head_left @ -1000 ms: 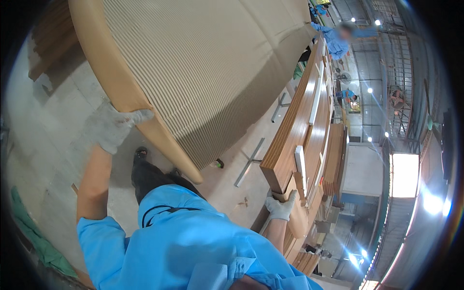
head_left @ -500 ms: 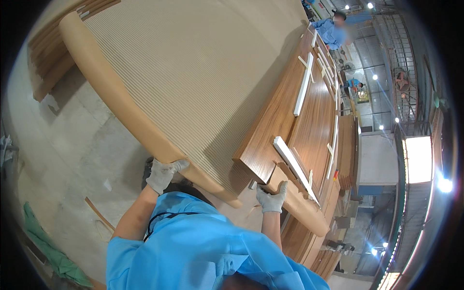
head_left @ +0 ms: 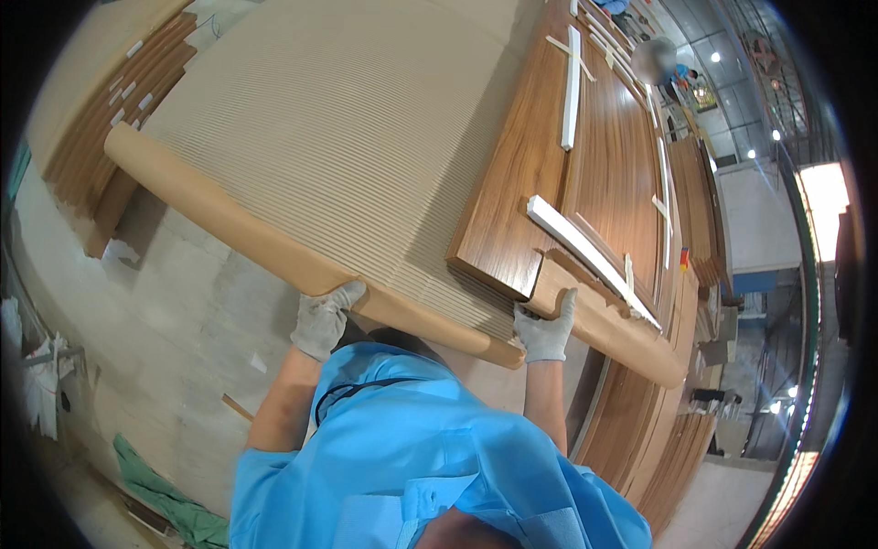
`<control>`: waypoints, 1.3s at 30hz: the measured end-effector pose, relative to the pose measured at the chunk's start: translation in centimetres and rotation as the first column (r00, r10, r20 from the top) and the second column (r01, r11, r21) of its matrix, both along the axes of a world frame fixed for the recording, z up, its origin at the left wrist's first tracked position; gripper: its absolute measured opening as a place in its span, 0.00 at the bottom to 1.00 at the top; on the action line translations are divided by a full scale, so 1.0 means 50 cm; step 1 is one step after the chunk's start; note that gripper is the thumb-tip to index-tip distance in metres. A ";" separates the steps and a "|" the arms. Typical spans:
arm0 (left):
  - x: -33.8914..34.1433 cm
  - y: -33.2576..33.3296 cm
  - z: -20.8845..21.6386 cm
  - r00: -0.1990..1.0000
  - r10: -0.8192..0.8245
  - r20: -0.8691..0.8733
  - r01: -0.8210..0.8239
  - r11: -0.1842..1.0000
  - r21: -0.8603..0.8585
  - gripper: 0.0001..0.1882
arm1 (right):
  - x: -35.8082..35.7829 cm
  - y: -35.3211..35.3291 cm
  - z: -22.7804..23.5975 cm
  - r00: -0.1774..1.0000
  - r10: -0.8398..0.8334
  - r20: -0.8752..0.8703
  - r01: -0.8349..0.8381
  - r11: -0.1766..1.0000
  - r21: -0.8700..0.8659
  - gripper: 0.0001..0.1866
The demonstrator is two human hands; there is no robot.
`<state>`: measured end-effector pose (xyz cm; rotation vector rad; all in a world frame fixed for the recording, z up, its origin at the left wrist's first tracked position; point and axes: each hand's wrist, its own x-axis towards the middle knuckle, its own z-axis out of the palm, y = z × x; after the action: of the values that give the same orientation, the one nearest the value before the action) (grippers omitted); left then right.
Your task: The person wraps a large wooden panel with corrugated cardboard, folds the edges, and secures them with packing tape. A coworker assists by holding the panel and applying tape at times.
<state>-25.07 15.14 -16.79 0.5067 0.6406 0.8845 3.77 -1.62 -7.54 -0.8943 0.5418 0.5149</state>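
Observation:
A large tan sheet of corrugated cardboard (head_left: 347, 101) spreads ahead of me, its near edge curled into a long roll. My left hand (head_left: 322, 322), in a whitish work glove, is closed on that curled edge. The roll's right end comes up beside my right hand (head_left: 546, 331), also gloved. That hand grips a second, torn-edged cardboard roll (head_left: 622, 339), thumb on top and fingers tucked partly out of sight. This roll lies across the near end of a brown wood-grain panel (head_left: 505, 252), which carries white strips (head_left: 572, 87) fixed along it.
Stacked brown boards (head_left: 146, 91) stand at the far left. More wooden boards (head_left: 622, 412) lie below the panel on the right. A green cloth (head_left: 169, 499) is on the floor at lower left. A person in blue (head_left: 611, 5) is at the panel's far end.
The curled cardboard's right end has come closer to the panel and my right hand. Both hands keep their grips. My view has shifted, and the far co-worker shows less.

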 end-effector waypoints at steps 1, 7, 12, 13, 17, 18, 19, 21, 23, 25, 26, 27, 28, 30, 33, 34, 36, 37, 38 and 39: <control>0.000 0.000 -0.002 1.000 0.001 -0.017 -0.001 1.000 -0.001 0.18 | -0.001 0.001 0.000 1.000 -0.005 -0.001 0.005 1.000 0.002 0.37; -0.003 0.005 0.003 0.999 0.033 0.031 -0.032 0.999 -0.013 0.21 | -0.006 0.003 0.000 1.000 0.001 -0.009 -0.002 1.000 -0.005 0.39; -0.003 0.007 0.007 0.998 0.053 0.019 -0.051 0.994 -0.097 0.22 | -0.003 0.001 -0.004 0.998 0.039 -0.046 -0.034 0.995 0.098 0.37; -0.003 0.008 0.006 0.997 0.061 0.042 -0.059 0.997 -0.041 0.22 | -0.002 0.001 -0.005 0.998 0.050 -0.033 -0.046 0.994 0.097 0.37; -0.006 0.011 -0.002 0.997 0.058 -0.054 -0.063 0.994 -0.094 0.23 | 0.001 -0.001 -0.007 0.998 0.067 -0.008 -0.066 0.992 0.112 0.35; -0.007 0.012 -0.005 0.997 0.062 -0.036 -0.064 0.996 -0.069 0.24 | 0.001 -0.001 -0.007 0.997 0.075 -0.013 -0.073 0.991 0.111 0.35; -0.009 0.013 -0.007 0.998 0.041 -0.053 -0.046 0.993 -0.108 0.24 | 0.001 -0.002 -0.007 0.997 0.075 -0.019 -0.073 0.992 0.100 0.36; -0.008 0.014 -0.011 0.999 0.039 -0.034 -0.044 0.987 -0.155 0.25 | 0.001 0.000 -0.005 0.997 0.055 -0.045 -0.050 0.995 0.091 0.36; -0.006 0.013 -0.013 0.999 0.040 -0.019 -0.042 0.993 -0.107 0.25 | 0.001 0.001 -0.003 0.997 0.028 -0.078 -0.022 0.996 0.084 0.36; -0.004 0.011 -0.014 0.999 0.046 0.000 -0.045 0.994 -0.102 0.24 | 0.001 0.002 -0.003 0.994 0.010 -0.109 0.001 0.995 0.095 0.37; -0.005 0.008 -0.014 0.999 0.034 0.009 -0.033 0.993 -0.110 0.23 | 0.000 0.001 -0.003 0.997 0.023 -0.077 -0.017 0.997 0.077 0.37; -0.002 0.008 -0.014 0.999 0.032 0.035 -0.028 0.994 -0.102 0.23 | 0.002 0.002 -0.003 0.997 0.032 -0.075 -0.026 0.996 0.084 0.37; -0.004 0.006 -0.014 1.000 0.015 0.012 -0.014 0.993 -0.116 0.22 | 0.001 0.001 -0.004 0.996 0.027 -0.081 -0.020 0.996 0.083 0.37; -0.005 0.005 -0.012 0.999 0.011 0.040 -0.008 0.997 -0.074 0.22 | 0.001 0.000 -0.004 0.996 0.029 -0.085 -0.021 0.996 0.091 0.37; -0.008 0.004 -0.008 1.000 0.005 0.000 -0.005 0.993 -0.119 0.22 | -0.001 -0.002 -0.003 0.996 0.050 -0.068 -0.042 0.993 0.113 0.37; -0.009 0.004 -0.006 1.000 0.014 0.003 -0.013 0.992 -0.128 0.22 | -0.001 -0.003 -0.003 0.997 0.052 -0.064 -0.044 0.992 0.115 0.37; -0.008 0.003 -0.001 1.000 0.024 -0.019 -0.027 0.985 -0.173 0.22 | 0.000 -0.003 -0.003 0.997 0.057 -0.049 -0.052 0.992 0.112 0.37; -0.006 0.002 0.002 1.000 0.021 0.022 -0.018 0.991 -0.132 0.21 | 0.001 -0.002 -0.004 0.997 0.063 -0.038 -0.059 0.992 0.109 0.36; -0.003 0.002 0.005 0.999 0.033 0.016 -0.031 0.992 -0.126 0.21 | 0.003 -0.001 -0.004 0.998 0.053 -0.038 -0.049 0.993 0.103 0.36; -0.001 0.002 0.008 0.999 0.046 0.009 -0.045 0.992 -0.120 0.21 | 0.005 0.000 -0.005 0.998 0.054 -0.042 -0.050 0.994 0.094 0.36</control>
<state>-25.11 15.22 -16.39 0.3801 0.6920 0.8858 4.02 -1.64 -7.77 -0.8117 0.5315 0.6039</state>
